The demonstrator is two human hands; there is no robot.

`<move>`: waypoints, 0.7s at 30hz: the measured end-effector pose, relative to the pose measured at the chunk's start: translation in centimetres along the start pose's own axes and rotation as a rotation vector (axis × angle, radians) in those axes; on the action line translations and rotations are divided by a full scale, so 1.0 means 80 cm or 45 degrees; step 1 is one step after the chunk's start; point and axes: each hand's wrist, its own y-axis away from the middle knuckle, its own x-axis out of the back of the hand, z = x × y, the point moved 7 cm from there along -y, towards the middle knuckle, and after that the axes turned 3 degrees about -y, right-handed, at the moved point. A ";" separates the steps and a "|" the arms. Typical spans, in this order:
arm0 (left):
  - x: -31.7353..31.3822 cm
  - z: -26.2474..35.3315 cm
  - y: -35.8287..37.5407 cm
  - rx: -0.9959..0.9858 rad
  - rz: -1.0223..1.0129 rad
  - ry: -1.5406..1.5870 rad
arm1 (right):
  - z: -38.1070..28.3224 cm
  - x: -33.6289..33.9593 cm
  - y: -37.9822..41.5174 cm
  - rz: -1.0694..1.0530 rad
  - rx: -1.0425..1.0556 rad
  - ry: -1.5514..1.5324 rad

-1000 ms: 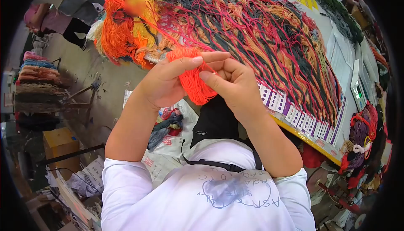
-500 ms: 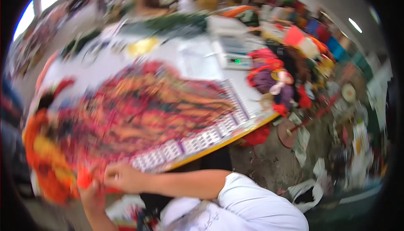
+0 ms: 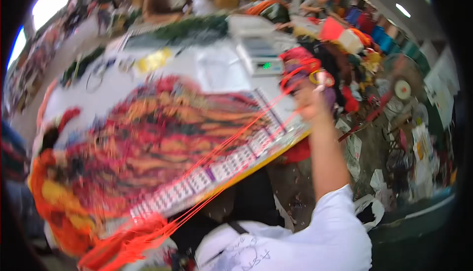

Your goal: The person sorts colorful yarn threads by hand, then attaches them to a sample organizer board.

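My right hand (image 3: 308, 102) reaches out to the table's right edge, closed and blurred, beside a pile of purple and red yarn (image 3: 298, 64). Thin orange-red yarn strands (image 3: 217, 148) run from it, stretched taut, down to the lower left. There they join a thick orange-red yarn bundle (image 3: 130, 239) hanging at the table's front edge. I cannot see my left hand. A wide spread of multicoloured red, orange and dark yarn (image 3: 172, 128) covers the table's middle, with a white perforated strip (image 3: 194, 180) along its front.
A scale with a green display (image 3: 258, 56) stands at the back right, near a clear plastic sheet (image 3: 221, 69). Orange and yellow yarn (image 3: 59, 197) drapes over the left edge. A fan (image 3: 402, 88) stands on the right. Across the table sits another person (image 3: 167, 0).
My right hand has swung from the lower left to the far right, drawing the orange-red strands out. My left hand has gone out of sight. The view has shifted slightly.
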 end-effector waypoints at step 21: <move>-0.126 -0.325 -0.155 0.326 0.635 -1.559 | 0.553 -0.310 0.227 -0.908 -0.149 1.376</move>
